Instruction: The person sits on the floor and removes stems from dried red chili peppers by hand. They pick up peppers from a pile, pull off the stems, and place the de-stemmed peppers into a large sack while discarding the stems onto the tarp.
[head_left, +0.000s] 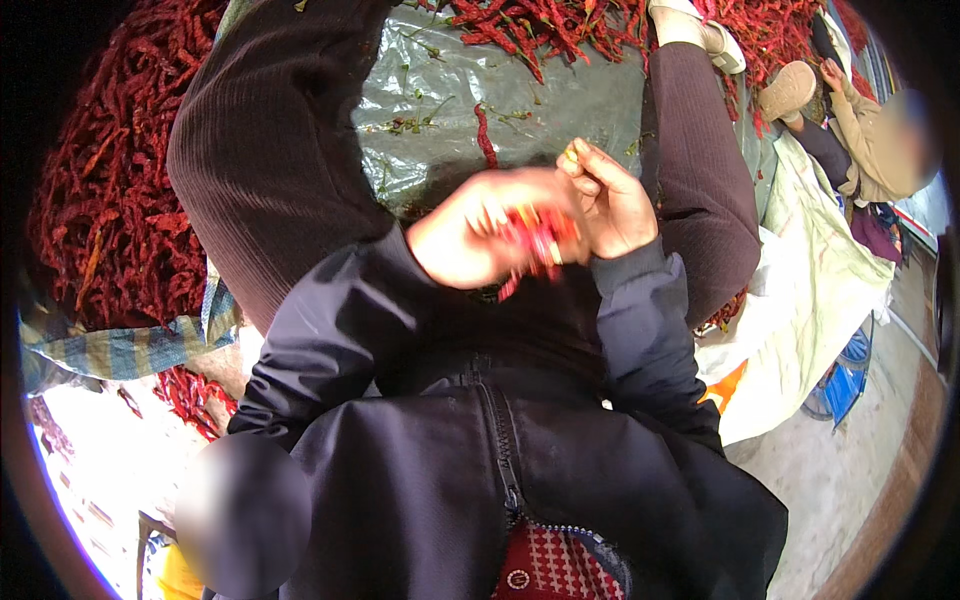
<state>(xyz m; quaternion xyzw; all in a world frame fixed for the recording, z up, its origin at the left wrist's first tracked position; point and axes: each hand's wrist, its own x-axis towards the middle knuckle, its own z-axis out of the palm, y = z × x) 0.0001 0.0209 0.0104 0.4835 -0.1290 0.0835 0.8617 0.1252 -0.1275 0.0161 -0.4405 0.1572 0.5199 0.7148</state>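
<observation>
My left hand, blurred by motion, is closed around a bunch of red chili peppers in front of my jacket. Right beside it, my right hand pinches a small yellow-green piece, perhaps a chili stem, between thumb and fingertip. Beyond the hands, one dried red chili lies on a grey plastic sheet between my legs, among loose green stems. A pile of red chilies covers the sheet's far end.
A large heap of dried chilies rises at the left over a striped woven sheet. A pale sack lies by my right knee. Another person sits at the upper right. A blurred round shape is at the lower left.
</observation>
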